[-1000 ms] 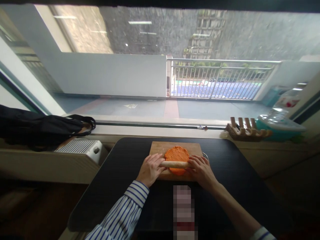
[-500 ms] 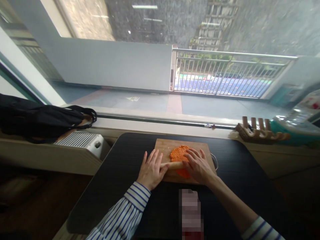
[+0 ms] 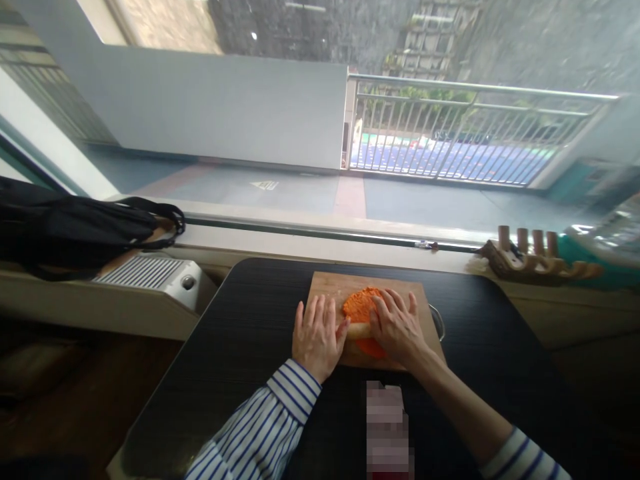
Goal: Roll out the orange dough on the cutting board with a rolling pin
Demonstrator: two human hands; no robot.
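A pale wooden rolling pin [image 3: 359,331] lies crosswise over a flattened sheet of orange dough [image 3: 361,305]. The dough rests on a wooden cutting board [image 3: 323,287]. On the pin's left end sits my left hand [image 3: 317,339], its fingers extended forward and its thumb against the pin. My right hand [image 3: 397,328] bears on the other end with bent, slightly spread fingers, partly covering the dough. Both palms hide the pin's ends. A strip of dough shows on the near side of the pin.
The board stands on a black table [image 3: 250,313], with its metal handle [image 3: 439,323] at the right. A pixelated object [image 3: 387,427] is near the front edge. A black bag [image 3: 90,230] lies left by a white heater [image 3: 150,273]. A wooden rack [image 3: 535,257] sits on the right sill.
My left hand has slid rightward, closer to my right hand, so less of the pin shows between them. The view has shifted slightly.
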